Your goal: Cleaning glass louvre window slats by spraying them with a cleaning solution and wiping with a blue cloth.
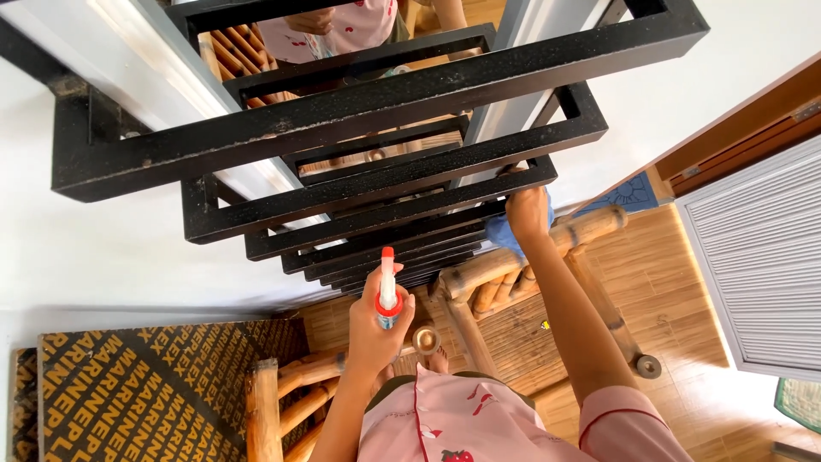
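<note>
My left hand [376, 329] grips the spray bottle [387, 291] below the black metal frame [376, 175]; my right hand [526, 214] presses a blue cloth [500, 233] on a lower bar's right end. Best I wipe along each bar, pressing firmly.

**One printed board, one spray bottle**

A flat dark-brown board [145, 393] printed with rows of yellow lettering lies at lower left, just beside the bamboo chair [505, 291]. Nearer that chair, the left hand [376, 329] grips a small spray bottle [387, 295], white with a red collar.
</note>
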